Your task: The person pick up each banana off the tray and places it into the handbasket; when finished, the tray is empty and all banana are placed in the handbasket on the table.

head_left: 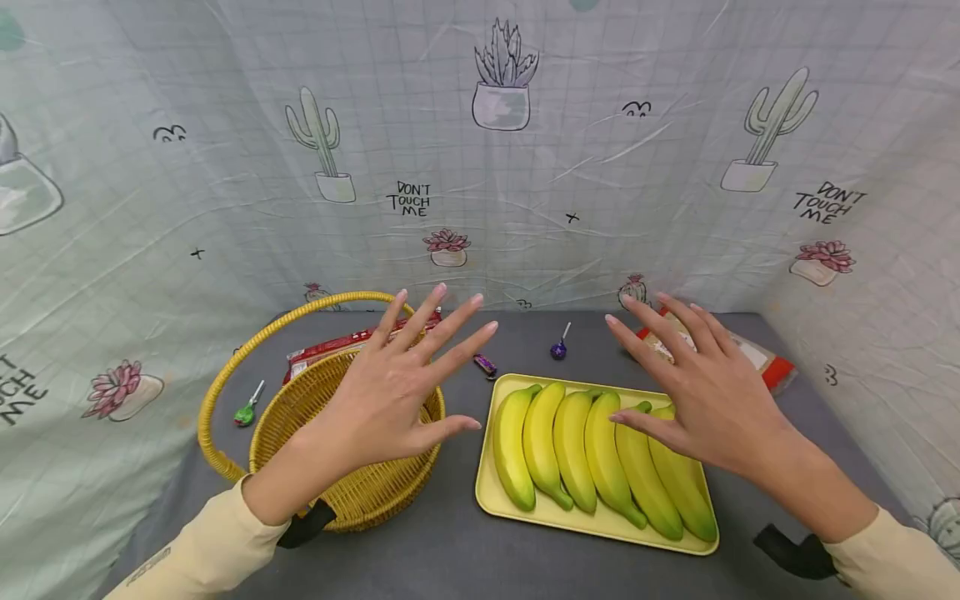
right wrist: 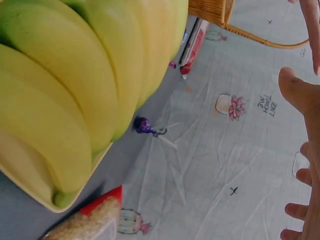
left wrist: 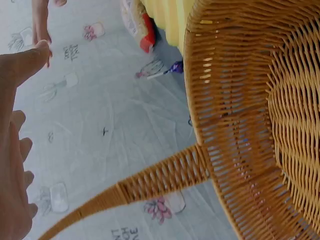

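- Pale cloth printed with cacti and potted succulents (head_left: 487, 192) hangs around your workspace, and below it lies a dark grey desk surface (head_left: 465, 550).
- Your left hand (head_left: 393, 383) is spread wide, palm down, fingers and thumb splayed; it holds nothing and hovers over the right part of the round yellow-brown wicker basket (head_left: 382, 496), apart from it in the left wrist view.
- That basket stands on the left of your desk, its thin arched woven handle (head_left: 360, 297) rising up and leaning to the left.
- Your right hand (head_left: 708, 387) is spread wide too, holding nothing, above the right end of the pale yellow rectangular tray (head_left: 488, 492).
- On that tray, right of the basket, you have six yellow bananas with green tips (head_left: 576, 450), lying side by side in a row.
- Behind the basket you see a long red packet (head_left: 322, 352), partly hidden; to its left lies a green-wrapped lollipop (head_left: 244, 414).
- Just beyond the tray's left corner is a small purple wrapped sweet (head_left: 485, 364), with a purple-wrapped lollipop (head_left: 558, 351) further right.
- Behind your right hand lies a red-ended bag of pale grains (head_left: 778, 372), partly covered by your fingers from the head view.
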`<state>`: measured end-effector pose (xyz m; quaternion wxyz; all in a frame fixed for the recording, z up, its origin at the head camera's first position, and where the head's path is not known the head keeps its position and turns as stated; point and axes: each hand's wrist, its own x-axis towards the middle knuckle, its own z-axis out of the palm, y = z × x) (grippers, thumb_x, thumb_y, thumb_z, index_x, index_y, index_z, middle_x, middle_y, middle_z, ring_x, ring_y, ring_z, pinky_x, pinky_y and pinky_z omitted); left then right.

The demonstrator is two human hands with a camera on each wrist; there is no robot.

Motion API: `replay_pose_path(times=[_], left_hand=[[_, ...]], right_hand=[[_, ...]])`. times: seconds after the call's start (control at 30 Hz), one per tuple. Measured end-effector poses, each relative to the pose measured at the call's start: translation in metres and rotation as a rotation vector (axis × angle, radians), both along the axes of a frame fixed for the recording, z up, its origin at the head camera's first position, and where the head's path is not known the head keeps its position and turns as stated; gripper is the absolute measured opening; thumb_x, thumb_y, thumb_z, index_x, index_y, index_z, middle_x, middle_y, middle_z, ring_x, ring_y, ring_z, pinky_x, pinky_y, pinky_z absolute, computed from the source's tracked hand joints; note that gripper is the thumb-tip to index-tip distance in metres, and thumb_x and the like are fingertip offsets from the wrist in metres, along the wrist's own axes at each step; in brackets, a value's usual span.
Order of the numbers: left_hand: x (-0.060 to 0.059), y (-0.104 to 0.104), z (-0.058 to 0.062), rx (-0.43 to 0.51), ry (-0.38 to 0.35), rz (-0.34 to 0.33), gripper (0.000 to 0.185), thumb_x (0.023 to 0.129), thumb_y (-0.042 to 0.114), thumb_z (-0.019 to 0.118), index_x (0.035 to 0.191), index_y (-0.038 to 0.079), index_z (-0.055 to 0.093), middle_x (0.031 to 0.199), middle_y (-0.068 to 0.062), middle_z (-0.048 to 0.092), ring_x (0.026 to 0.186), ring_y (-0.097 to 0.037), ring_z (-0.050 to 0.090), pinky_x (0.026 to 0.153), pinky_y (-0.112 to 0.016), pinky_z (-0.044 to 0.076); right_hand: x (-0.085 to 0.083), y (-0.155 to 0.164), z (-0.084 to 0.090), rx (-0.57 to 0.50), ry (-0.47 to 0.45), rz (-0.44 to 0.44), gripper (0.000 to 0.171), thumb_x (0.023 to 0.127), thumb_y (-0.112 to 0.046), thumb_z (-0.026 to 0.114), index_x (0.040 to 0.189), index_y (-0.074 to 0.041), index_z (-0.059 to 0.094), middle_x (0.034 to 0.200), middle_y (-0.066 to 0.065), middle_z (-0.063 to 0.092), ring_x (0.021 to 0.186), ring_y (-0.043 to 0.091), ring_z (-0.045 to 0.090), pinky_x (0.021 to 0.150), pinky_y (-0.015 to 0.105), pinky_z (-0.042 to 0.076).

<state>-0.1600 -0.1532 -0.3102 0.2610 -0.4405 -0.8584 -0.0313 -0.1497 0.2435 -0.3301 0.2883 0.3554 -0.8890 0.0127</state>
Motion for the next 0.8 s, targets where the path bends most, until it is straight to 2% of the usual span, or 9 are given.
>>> replay_pose_path(times=[0.1,0.23,0.4,0.47,0.53,0.63,0.73,0.8], left_hand=[[0.002,-0.009,0.005,0.020,0.000,0.028,0.099,0.092,0.064,0.072,0.170,0.023,0.027,0.176,-0.005,0.014,0.161,-0.035,0.003,0.127,-0.066,0.003],[0.005,-0.022,0.016,0.071,0.001,0.058,0.099,0.090,0.045,0.082,0.170,0.023,0.029,0.176,-0.006,0.015,0.161,-0.036,0.004,0.127,-0.065,0.005],[0.016,-0.031,0.029,0.160,0.024,0.075,0.093,0.088,0.030,0.084,0.167,0.021,0.037,0.175,-0.006,0.021,0.160,-0.039,0.008,0.127,-0.066,0.008],[0.022,-0.035,0.034,0.194,0.045,0.081,0.085,0.090,0.031,0.081,0.165,0.020,0.041,0.174,-0.007,0.023,0.159,-0.040,0.011,0.126,-0.068,0.008],[0.029,-0.038,0.040,0.222,0.068,0.086,0.074,0.097,0.036,0.073,0.163,0.018,0.044,0.173,-0.009,0.026,0.158,-0.042,0.013,0.125,-0.070,0.010],[0.039,-0.046,0.047,0.259,0.103,0.105,0.064,0.105,0.046,0.058,0.161,0.016,0.048,0.170,-0.012,0.031,0.156,-0.045,0.020,0.123,-0.072,0.013],[0.047,-0.057,0.051,0.319,0.116,0.131,0.064,0.108,0.054,0.049,0.158,0.013,0.051,0.167,-0.015,0.036,0.152,-0.047,0.025,0.123,-0.070,0.019],[0.052,-0.065,0.052,0.383,0.101,0.147,0.066,0.107,0.057,0.051,0.156,0.012,0.053,0.164,-0.017,0.039,0.149,-0.048,0.028,0.122,-0.068,0.023]], right_hand=[[0.003,0.006,-0.001,-0.005,0.006,-0.024,0.099,0.098,-0.083,0.038,0.166,-0.012,0.037,0.171,0.014,0.027,0.154,0.044,0.025,0.126,0.062,0.020],[0.007,0.016,-0.005,-0.015,0.010,-0.062,0.101,0.097,-0.085,0.037,0.165,-0.010,0.038,0.171,0.015,0.027,0.151,0.046,0.029,0.122,0.064,0.027],[0.013,0.028,-0.013,-0.026,0.005,-0.092,0.101,0.096,-0.084,0.037,0.165,-0.010,0.039,0.171,0.015,0.027,0.144,0.048,0.036,0.111,0.069,0.036],[0.014,0.033,-0.017,-0.028,-0.001,-0.096,0.100,0.097,-0.084,0.036,0.164,-0.010,0.040,0.171,0.015,0.028,0.142,0.049,0.038,0.108,0.069,0.038],[0.016,0.037,-0.021,-0.031,-0.007,-0.096,0.099,0.097,-0.084,0.036,0.164,-0.010,0.041,0.169,0.016,0.031,0.141,0.049,0.039,0.107,0.068,0.038],[0.018,0.042,-0.026,-0.035,-0.022,-0.097,0.099,0.097,-0.084,0.037,0.166,-0.012,0.038,0.168,0.016,0.032,0.142,0.049,0.039,0.117,0.064,0.034],[0.019,0.045,-0.030,-0.039,-0.035,-0.104,0.099,0.097,-0.084,0.039,0.167,-0.014,0.036,0.167,0.017,0.034,0.139,0.050,0.041,0.121,0.063,0.031],[0.019,0.048,-0.033,-0.034,-0.046,-0.115,0.100,0.096,-0.085,0.041,0.167,-0.014,0.036,0.167,0.017,0.034,0.135,0.052,0.044,0.117,0.065,0.035]])
